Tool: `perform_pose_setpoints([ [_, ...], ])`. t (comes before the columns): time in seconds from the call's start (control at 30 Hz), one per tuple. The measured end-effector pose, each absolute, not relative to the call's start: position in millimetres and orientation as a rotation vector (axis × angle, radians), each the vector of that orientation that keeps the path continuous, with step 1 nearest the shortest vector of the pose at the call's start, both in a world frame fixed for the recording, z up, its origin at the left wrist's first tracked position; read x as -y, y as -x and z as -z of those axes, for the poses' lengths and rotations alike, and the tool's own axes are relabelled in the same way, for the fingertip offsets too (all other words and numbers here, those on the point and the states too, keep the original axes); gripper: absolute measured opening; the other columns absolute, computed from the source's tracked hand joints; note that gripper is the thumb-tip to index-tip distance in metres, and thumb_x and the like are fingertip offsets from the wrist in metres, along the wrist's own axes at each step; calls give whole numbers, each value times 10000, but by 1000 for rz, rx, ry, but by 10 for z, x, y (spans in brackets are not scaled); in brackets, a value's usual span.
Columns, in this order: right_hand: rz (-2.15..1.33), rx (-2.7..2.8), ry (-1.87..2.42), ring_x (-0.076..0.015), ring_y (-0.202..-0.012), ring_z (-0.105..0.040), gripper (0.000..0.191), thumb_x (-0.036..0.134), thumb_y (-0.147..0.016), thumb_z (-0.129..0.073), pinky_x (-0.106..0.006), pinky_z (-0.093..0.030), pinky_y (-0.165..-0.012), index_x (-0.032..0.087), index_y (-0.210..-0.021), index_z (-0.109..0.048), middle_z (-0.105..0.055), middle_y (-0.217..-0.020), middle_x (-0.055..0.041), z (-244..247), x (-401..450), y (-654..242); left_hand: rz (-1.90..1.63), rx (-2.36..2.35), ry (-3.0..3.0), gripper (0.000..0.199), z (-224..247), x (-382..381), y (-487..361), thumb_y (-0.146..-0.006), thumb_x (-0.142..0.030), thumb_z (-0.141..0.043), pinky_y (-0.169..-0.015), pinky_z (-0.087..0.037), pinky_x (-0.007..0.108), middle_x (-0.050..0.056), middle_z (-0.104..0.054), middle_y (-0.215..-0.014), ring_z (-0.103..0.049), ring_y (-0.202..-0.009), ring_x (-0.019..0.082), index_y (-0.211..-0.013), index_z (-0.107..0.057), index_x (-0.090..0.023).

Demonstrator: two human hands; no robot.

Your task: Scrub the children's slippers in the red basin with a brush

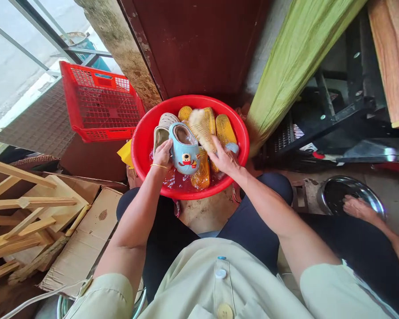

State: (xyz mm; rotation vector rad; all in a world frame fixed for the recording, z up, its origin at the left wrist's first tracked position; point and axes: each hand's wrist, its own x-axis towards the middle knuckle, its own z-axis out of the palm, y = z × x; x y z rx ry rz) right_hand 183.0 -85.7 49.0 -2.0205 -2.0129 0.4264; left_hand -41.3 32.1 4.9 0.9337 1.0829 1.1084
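My left hand (162, 154) grips a light blue clog (182, 155) by its side. The clog has a cartoon figure on its toe and is held tilted, its opening facing up and away from me. A tan scrub brush (203, 133) is in my right hand (226, 158), just right of the clog; it is slightly blurred. Both hands are over a red tub (138, 146) of water. Several yellow sandals (224, 128) and a grey-beige clog (167, 119) lie in the tub, partly hidden behind the blue clog and the brush.
Left of the tub stands a red plastic crate (103, 104). Wooden stools (36, 199) lie on cardboard (83, 239) nearer me. A green curtain (279, 66) hangs at the right. Another person's bare limb, hand or foot unclear, reaches over a metal basin (332, 195).
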Motion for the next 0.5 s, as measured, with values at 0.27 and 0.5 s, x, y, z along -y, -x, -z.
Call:
perform_pose_setpoints([
  [0.27, -592, 2158, 2233, -338, -1097, -694, 628, 414, -1070, -310, -462, -516, -949, 239, -1660, -184, -695, -1289, -192, -556, 739, -1753, -1095, -1146, -1008, 513, 251, -271, 105, -787, -618, -719, -777, -561, 295, 56, -756, -967, -681, -905, 200, -1054, -712, -179],
  [0.5, -502, 2201, 2154, -343, -1155, -667, 638, 422, -1074, -263, -453, -498, -988, 225, -1669, -145, -670, -1340, -191, -547, 675, -1724, -1104, -1311, -1158, 495, 360, -310, 242, -905, -612, -592, -913, -543, 346, 88, -753, -1092, -669, -1036, 227, -1086, -714, -167],
])
